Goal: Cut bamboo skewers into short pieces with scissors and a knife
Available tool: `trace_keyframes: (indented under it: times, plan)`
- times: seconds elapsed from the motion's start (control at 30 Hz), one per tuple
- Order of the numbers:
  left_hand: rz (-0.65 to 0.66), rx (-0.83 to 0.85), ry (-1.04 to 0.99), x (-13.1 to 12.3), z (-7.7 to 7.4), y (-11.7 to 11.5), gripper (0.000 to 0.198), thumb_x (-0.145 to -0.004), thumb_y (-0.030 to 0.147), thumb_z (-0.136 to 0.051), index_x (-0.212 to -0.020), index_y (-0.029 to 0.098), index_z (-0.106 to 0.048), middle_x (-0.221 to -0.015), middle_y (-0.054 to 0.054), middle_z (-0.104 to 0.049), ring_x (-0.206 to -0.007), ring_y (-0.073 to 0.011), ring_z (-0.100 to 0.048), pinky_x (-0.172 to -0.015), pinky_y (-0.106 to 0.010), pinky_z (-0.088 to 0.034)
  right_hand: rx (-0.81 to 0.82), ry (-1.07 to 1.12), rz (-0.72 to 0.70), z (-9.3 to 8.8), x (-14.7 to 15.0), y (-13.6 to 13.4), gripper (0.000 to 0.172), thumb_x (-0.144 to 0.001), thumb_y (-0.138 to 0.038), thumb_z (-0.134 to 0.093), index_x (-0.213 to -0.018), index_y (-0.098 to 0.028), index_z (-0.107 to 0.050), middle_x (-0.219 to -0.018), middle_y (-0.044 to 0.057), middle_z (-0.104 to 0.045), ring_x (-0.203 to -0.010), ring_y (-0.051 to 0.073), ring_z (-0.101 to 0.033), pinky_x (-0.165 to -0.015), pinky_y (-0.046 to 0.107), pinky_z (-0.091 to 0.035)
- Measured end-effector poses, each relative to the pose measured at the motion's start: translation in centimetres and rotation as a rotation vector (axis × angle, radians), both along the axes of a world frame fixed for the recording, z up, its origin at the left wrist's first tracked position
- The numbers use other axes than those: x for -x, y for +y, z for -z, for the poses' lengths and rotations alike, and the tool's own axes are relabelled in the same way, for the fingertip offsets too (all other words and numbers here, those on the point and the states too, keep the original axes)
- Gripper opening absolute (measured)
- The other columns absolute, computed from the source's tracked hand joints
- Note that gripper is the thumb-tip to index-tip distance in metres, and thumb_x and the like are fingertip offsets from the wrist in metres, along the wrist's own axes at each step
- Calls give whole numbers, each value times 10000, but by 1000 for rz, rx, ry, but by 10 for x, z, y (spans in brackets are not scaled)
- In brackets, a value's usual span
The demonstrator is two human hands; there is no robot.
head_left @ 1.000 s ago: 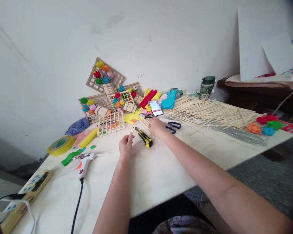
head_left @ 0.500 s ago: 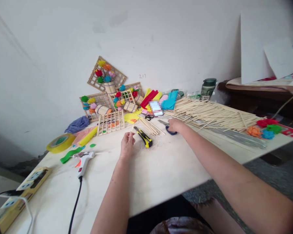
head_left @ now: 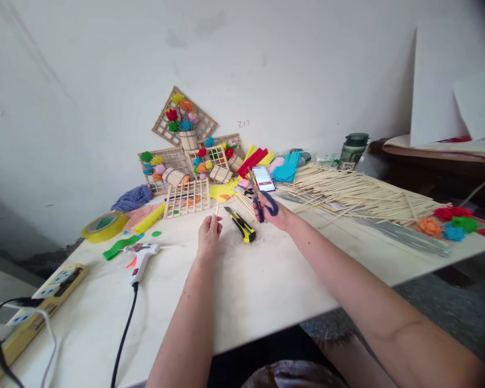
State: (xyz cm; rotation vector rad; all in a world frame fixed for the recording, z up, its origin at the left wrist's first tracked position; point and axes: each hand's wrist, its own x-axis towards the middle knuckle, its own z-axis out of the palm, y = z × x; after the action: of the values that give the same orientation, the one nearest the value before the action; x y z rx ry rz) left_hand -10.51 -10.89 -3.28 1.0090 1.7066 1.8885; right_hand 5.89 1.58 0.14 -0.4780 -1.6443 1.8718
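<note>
The left hand point(head_left: 210, 236) pinches a short, pale, thin wooden stick point(head_left: 217, 209) between thumb and fingers, its other fingers curled in. The stick's free end stands clear beyond the fingertips, its long axis pointing mostly away from the person and leaning slightly right. The right hand point(head_left: 278, 215) grasps a pair of metal scissors with dark blue looped handles point(head_left: 271, 202); I cannot tell whether any fingers pass through the loops. The scissors lie to the right of the stick, well apart from it, and their long axis runs from the right hand away and to the left, so the blades point towards the far side of the desk point(head_left: 262, 291) rather than at the stick. In the gap between the hands, a yellow-and-black plastic utility knife point(head_left: 241, 224) lies flat and slanted, its blade end far and left, its butt near and right. The knife touches neither hand and sits nearer the left one. Just beyond it, a loose row of pale wooden sticks point(head_left: 244, 203) reaches close to the right hand
</note>
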Motion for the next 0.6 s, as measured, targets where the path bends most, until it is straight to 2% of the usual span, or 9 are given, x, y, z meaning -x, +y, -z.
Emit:
trace_keyframes:
  times: [0.13, 0.33, 0.43, 0.6]
  plan:
    - [-42, -15, -9, 1, -4, -2, 317, -759, 481, -444, -766, 171, -507, -478, 77, -374, -395, -39, -292, -396, -168, -222, -186, -123, -140, 2, 9, -20, 341, -685, -433, -605, -897, -181, -514, -632, -41, -496, -487, 67, -448, -424, 171, -356]
    - [-48, -14, 66, 3, -1, -1, 307, -768, 464, -445, -749, 169, -526, -478, 67, -384, -421, -50, -322, -417, -175, -248, -403, -276, -200, 6, 10, -26, 366, -628, -399, -660, -890, -169, -549, -709, -24, -557, -583, 79, -502, -476, 168, -386]
    - [-30, -9, 129, 5, 2, 1, 318, -768, 468, -445, -754, 164, -538, -485, 60, -389, -441, -58, -342, -430, -180, -260, -441, -315, -225, 9, 13, -26, 388, -614, -410, -669, -894, -167, -554, -732, -16, -579, -618, 92, -531, -516, 185, -414]
    - [-18, 12, 185, 4, 1, 2, 331, -764, 478, -445, -744, 164, -545, -480, 56, -400, -452, -67, -365, -454, -187, -282, -399, -306, -240, 12, 15, -27, 385, -619, -429, -663, -881, -167, -556, -696, -21, -576, -593, 92, -540, -510, 190, -424]
